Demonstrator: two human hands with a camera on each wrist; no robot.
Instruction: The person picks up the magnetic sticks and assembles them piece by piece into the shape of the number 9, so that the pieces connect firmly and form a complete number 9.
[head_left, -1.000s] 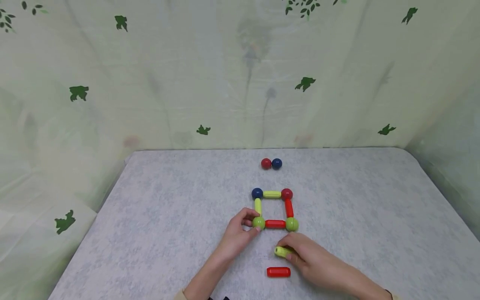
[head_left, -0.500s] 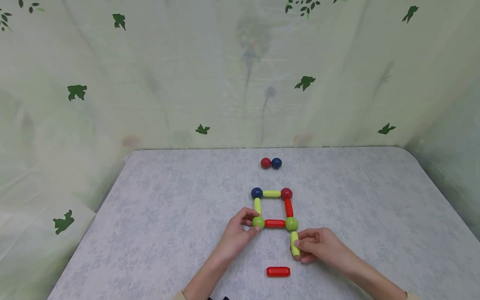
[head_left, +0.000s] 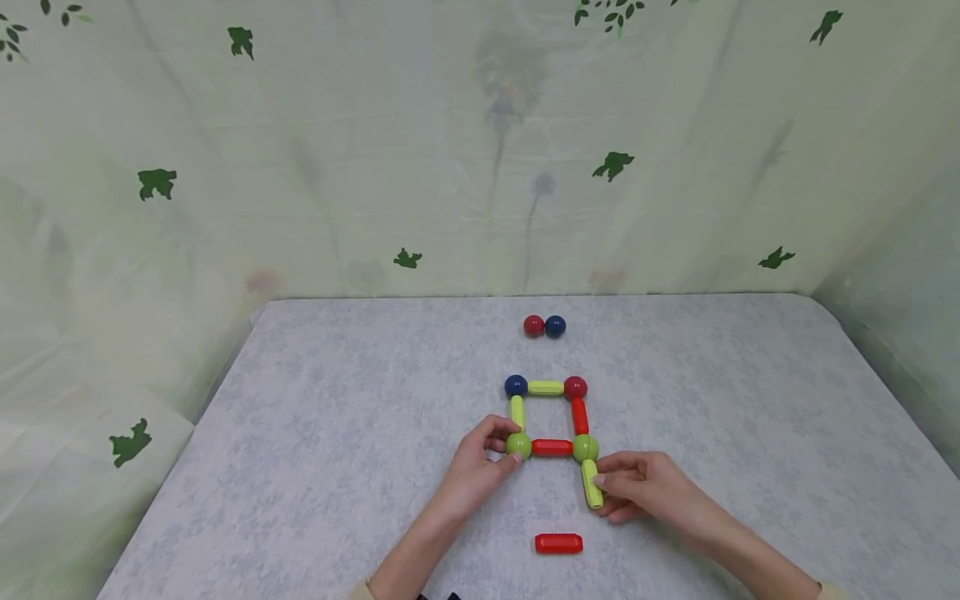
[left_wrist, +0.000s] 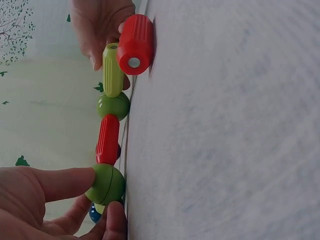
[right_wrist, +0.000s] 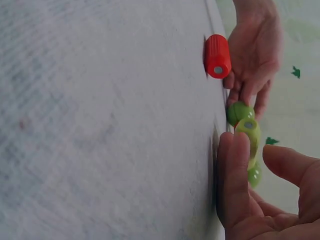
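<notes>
My left hand [head_left: 480,462] pinches a green ball [head_left: 519,446] at the near left corner of a square of balls and magnetic sticks. My right hand [head_left: 648,487] holds a yellow-green magnetic stick [head_left: 592,485] between thumb and fingers. That stick's far end meets the other green ball [head_left: 586,448], and its near end points toward me. Between the two green balls lies a red stick [head_left: 552,448]. A second red stick [head_left: 580,415] runs up to a red ball [head_left: 575,387]. Yellow-green sticks [head_left: 546,387] link this to a blue ball [head_left: 516,386] and the left green ball.
One loose red stick [head_left: 558,543] lies on the grey table [head_left: 360,400] nearer to me, a metal disc showing in its end. Behind the square, a red ball [head_left: 534,326] and a blue ball [head_left: 555,326] sit side by side. A leaf-patterned curtain [head_left: 337,167] hangs behind the table.
My right hand has turned the yellow-green stick lengthwise and brought its end up to the right green ball. My left hand has stayed at the left green ball.
</notes>
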